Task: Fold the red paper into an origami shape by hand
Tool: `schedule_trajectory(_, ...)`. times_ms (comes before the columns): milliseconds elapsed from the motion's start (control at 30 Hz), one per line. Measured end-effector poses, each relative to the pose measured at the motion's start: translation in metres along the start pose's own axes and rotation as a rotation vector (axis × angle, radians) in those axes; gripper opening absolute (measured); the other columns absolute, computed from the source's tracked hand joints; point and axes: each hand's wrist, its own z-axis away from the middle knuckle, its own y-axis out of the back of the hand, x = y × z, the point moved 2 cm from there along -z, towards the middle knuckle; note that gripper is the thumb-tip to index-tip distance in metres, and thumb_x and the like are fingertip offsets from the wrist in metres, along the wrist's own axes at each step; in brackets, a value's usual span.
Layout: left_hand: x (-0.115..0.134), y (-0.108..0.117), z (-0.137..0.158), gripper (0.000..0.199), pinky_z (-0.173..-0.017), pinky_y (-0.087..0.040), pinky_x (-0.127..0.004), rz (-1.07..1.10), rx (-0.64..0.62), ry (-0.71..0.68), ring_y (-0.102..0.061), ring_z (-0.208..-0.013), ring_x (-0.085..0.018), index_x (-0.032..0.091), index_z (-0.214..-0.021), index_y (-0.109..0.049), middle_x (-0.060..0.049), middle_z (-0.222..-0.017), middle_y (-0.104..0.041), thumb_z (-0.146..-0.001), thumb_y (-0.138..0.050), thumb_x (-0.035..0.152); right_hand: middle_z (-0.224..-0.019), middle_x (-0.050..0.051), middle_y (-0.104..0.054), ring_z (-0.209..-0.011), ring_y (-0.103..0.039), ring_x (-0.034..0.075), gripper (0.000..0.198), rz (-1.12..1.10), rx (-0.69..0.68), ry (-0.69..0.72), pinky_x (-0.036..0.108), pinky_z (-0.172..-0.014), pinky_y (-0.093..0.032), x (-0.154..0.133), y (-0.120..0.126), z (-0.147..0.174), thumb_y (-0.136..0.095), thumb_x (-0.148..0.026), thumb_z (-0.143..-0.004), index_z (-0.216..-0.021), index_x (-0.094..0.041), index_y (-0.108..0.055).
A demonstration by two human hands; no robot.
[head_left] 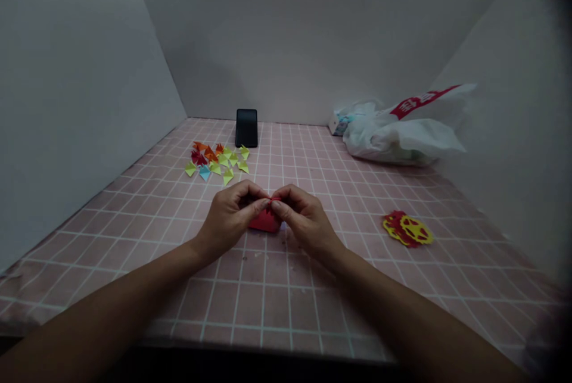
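Over the near middle of the table, my left hand (235, 210) and my right hand (304, 213) meet at the fingertips. Both pinch a small piece of red paper (276, 199) between thumb and forefinger; fingers cover most of it. Just beneath lies a larger flat red shape (266, 223), partly hidden by my hands, and I cannot tell if it joins the pinched piece. Small folded paper pieces in yellow (227, 177), orange (211, 155), dark red (197, 158) and light blue (204, 172) lie in a group farther off to the left.
A black phone (246, 128) lies near the back wall. At back right rest a white plastic bag (393, 139) and a small box (338, 125). Red and yellow cut-out shapes (413, 230) are piled at right on the pink checked tablecloth (286, 311). Pale walls enclose three sides.
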Motion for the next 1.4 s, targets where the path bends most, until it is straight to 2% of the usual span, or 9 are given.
schedule_trajectory(333, 0.004, -0.001, 0.002, 0.009, -0.069, -0.051, -0.026, -0.092, -0.063, -0.055, -0.066, -0.071, -0.015, 0.019, -0.085, -0.073, -0.001, -0.078, -0.074, -0.087, -0.065, 0.021, -0.071, -0.001, -0.057, -0.065, -0.052, 0.013, 0.023, 0.084, 0.051, -0.019, 0.027, -0.06, -0.042, 0.0, 0.004, 0.001, -0.066, -0.038, -0.088, -0.076, -0.02, -0.059)
schedule_trajectory(500, 0.005, -0.002, 0.002, 0.011, -0.068, -0.05, -0.025, -0.051, -0.078, -0.018, -0.065, -0.07, -0.014, 0.018, -0.083, -0.072, -0.001, -0.077, -0.073, -0.089, -0.066, 0.026, -0.07, -0.001, -0.057, -0.065, -0.052, 0.013, 0.023, 0.117, 0.026, -0.014, 0.028, -0.061, -0.042, 0.002, 0.005, 0.0, -0.064, -0.038, -0.09, -0.076, -0.02, -0.06)
schedule_trajectory(633, 0.003, -0.003, 0.001, 0.013, -0.063, -0.049, -0.024, 0.065, -0.091, 0.081, -0.062, -0.067, -0.013, 0.017, -0.079, -0.069, -0.001, -0.073, -0.069, -0.086, -0.067, 0.028, -0.072, -0.001, -0.058, -0.066, -0.053, 0.013, 0.021, 0.103, 0.009, -0.023, 0.027, -0.062, -0.043, 0.001, 0.003, 0.0, -0.063, -0.037, -0.089, -0.078, -0.02, -0.061)
schedule_trajectory(767, -0.006, -0.004, -0.002, 0.019, -0.05, -0.044, -0.021, 0.301, -0.161, 0.273, -0.053, -0.053, -0.01, 0.017, -0.075, -0.062, 0.003, -0.064, -0.06, -0.082, -0.07, 0.033, -0.073, -0.001, -0.059, -0.065, -0.054, 0.013, 0.018, 0.068, 0.002, -0.051, 0.026, -0.061, -0.044, 0.001, 0.002, -0.001, -0.067, -0.035, -0.085, -0.078, -0.02, -0.061)
schedule_trajectory(867, -0.009, -0.004, -0.004, 0.022, -0.048, -0.041, -0.02, 0.376, -0.204, 0.325, -0.05, -0.049, -0.008, 0.017, -0.073, -0.06, 0.004, -0.06, -0.056, -0.08, -0.072, 0.034, -0.073, -0.002, -0.06, -0.063, -0.054, 0.012, 0.017, 0.017, -0.016, -0.08, 0.025, -0.059, -0.045, 0.003, 0.002, -0.001, -0.069, -0.034, -0.083, -0.078, -0.02, -0.062)
schedule_trajectory(1000, -0.008, -0.005, -0.001, 0.02, -0.052, -0.046, -0.021, 0.391, -0.179, 0.302, -0.054, -0.055, -0.009, 0.017, -0.08, -0.061, 0.003, -0.064, -0.06, -0.085, -0.07, 0.035, -0.067, -0.003, -0.062, -0.055, -0.056, 0.011, 0.019, -0.183, -0.042, -0.156, 0.025, -0.054, -0.045, 0.006, 0.001, 0.0, -0.072, -0.035, -0.083, -0.08, -0.019, -0.061)
schedule_trajectory(1100, -0.007, -0.005, 0.0, 0.014, -0.064, -0.052, -0.022, 0.365, -0.102, 0.218, -0.062, -0.069, -0.011, 0.018, -0.092, -0.064, 0.001, -0.079, -0.065, -0.088, -0.066, 0.031, -0.062, -0.004, -0.062, -0.051, -0.056, 0.01, 0.019, -0.286, 0.028, -0.185, 0.024, -0.052, -0.046, 0.007, 0.002, -0.001, -0.073, -0.034, -0.082, -0.081, -0.019, -0.061)
schedule_trajectory(1233, -0.006, -0.006, 0.002, 0.008, -0.074, -0.053, -0.024, 0.229, -0.08, 0.111, -0.065, -0.079, -0.013, 0.018, -0.091, -0.067, -0.001, -0.086, -0.068, -0.086, -0.069, 0.024, -0.06, -0.005, -0.062, -0.051, -0.056, 0.009, 0.018, -0.35, 0.106, -0.164, 0.022, -0.052, -0.046, 0.006, 0.003, -0.003, -0.075, -0.031, -0.08, -0.08, -0.019, -0.062)
schedule_trajectory(1400, -0.006, -0.009, 0.004, 0.013, -0.076, -0.055, -0.028, 0.171, -0.087, 0.099, -0.069, -0.08, -0.016, 0.017, -0.095, -0.069, -0.004, -0.087, -0.073, -0.084, -0.071, 0.024, -0.064, -0.005, -0.065, -0.052, -0.057, 0.009, 0.019, -0.389, 0.138, -0.15, 0.022, -0.054, -0.047, 0.006, 0.001, -0.002, -0.077, -0.031, -0.079, -0.08, -0.02, -0.062)
